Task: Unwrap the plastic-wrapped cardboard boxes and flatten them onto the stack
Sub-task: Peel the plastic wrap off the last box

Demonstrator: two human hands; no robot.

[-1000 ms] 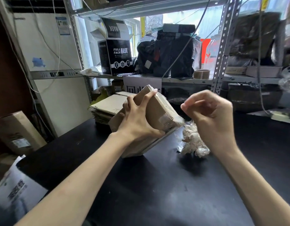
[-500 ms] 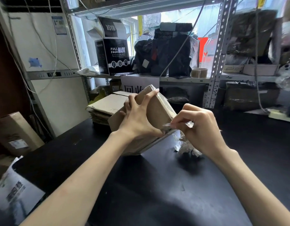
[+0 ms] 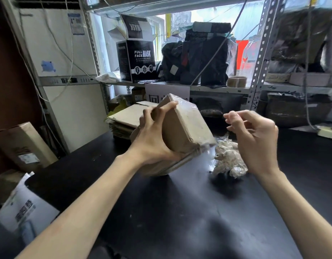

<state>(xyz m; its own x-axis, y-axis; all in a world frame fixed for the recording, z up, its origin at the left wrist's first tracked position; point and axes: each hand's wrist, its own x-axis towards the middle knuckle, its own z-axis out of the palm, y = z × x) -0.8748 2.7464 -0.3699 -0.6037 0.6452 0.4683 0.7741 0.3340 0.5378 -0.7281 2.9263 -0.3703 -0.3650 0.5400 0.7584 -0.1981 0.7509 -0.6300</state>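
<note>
Above the matte black table (image 3: pixel 180 212), the left hand (image 3: pixel 154 144) grips a bundle of cardboard boxes (image 3: pixel 187 128). Its thumb is clamped under the near face and its fingers are curled over the upper edge. The bundle is a squarish block of flat brown board, tilted with one corner uppermost and sheathed in thin clear plastic that shines and wrinkles along the top and right edges. Its lower layers fan out a little beneath the palm (whether they touch the table cannot be told).

The right hand (image 3: pixel 254 141) is raised just to the right of the bundle and apart from it, with the fingers loosely curled and thumb and forefinger close together. Whether a strip of clear film is pinched between them is not visible.

Below that hand, a crumpled wad of plastic wrap (image 3: pixel 228 159) lies on the table, whitish and glossy.

Behind the left hand, at the table's far edge, sits a low stack of flattened cardboard (image 3: pixel 124 118), pale and matte with ragged layered sides.

On the perforated metal shelf rack (image 3: pixel 262 53) beyond stand a black mask box (image 3: pixel 139 60) with its flaps open and a roll of brown tape (image 3: pixel 236 81).
</note>
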